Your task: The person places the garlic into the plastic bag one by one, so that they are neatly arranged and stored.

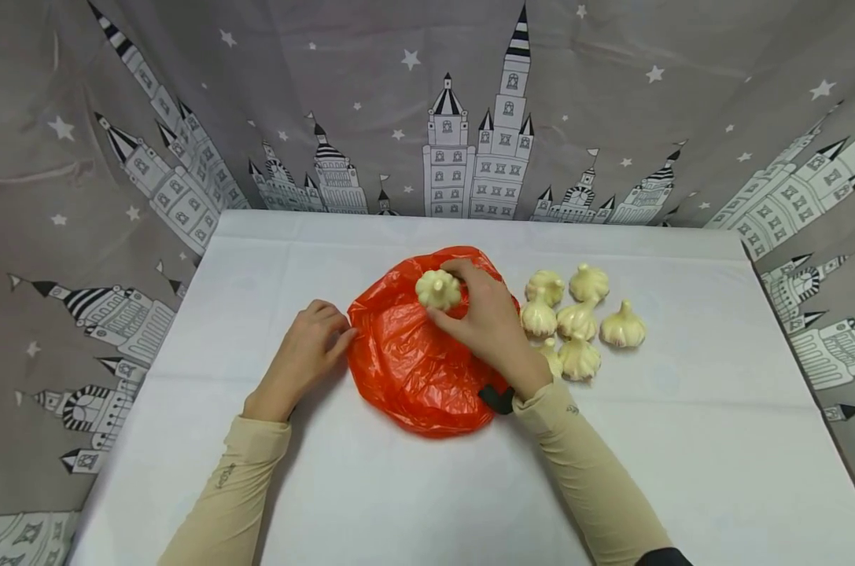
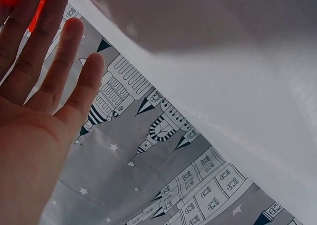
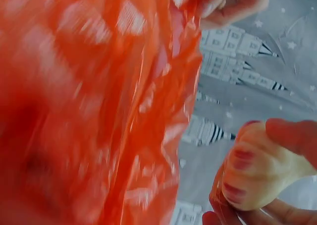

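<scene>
A red plastic bag (image 1: 420,369) stands on the white table with its mouth spread upward. My left hand (image 1: 310,342) pinches the bag's left rim; in the left wrist view its fingers (image 2: 64,61) are extended, with red plastic beyond them. Above the bag, my right hand (image 1: 487,314) grips a pale garlic bulb (image 1: 438,290) between thumb and fingers. The right wrist view shows that garlic bulb (image 3: 257,170) from below, with reddish marks on its underside, beside the bag's crinkled wall (image 3: 148,136). What lies inside the bag is hidden.
Several garlic bulbs (image 1: 579,359) lie grouped to the right of the bag, some partly behind my right arm. One garlic bulb (image 1: 623,325) sits at the group's right end. A grey castle-print curtain (image 1: 370,102) hangs behind the white table (image 1: 682,456).
</scene>
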Available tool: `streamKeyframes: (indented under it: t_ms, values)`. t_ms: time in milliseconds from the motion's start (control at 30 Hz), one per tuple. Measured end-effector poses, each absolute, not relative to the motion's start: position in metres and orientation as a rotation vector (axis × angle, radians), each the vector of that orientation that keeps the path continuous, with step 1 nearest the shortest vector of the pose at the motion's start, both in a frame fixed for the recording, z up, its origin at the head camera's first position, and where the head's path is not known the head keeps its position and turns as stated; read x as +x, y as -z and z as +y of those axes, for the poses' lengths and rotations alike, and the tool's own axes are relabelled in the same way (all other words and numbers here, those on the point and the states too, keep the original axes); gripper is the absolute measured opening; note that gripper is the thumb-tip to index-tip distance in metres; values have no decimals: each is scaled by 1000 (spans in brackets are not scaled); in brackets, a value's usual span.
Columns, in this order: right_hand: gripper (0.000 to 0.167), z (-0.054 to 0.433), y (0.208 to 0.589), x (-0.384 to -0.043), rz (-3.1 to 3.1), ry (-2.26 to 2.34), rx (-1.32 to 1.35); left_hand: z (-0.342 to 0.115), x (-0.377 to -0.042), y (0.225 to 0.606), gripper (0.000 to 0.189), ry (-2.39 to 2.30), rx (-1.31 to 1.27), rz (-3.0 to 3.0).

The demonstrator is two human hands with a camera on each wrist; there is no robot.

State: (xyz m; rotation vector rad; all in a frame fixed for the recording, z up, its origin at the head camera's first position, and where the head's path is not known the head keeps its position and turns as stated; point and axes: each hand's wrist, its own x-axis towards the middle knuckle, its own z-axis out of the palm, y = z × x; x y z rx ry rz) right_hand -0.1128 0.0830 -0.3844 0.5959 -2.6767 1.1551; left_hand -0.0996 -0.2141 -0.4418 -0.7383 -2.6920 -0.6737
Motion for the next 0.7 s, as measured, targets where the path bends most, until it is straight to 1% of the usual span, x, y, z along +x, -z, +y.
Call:
streamKeyframes:
  t_ms: [167, 300, 433, 700]
  values:
    - [54, 56, 388, -115, -2696, -1188, 599, -215, -100, 441, 17, 658, -735, -2711]
    - [55, 41, 396, -114, -2768, -1189, 607, -214, -100, 442, 16, 662, -729, -2720]
    - [58, 34, 403, -112, -2829, -1160, 618, -215, -100, 441, 15, 661, -734, -2721]
    - [56, 30, 410, -111, -2853, -1154, 598, -215, -100, 441, 16, 646, -745, -2730]
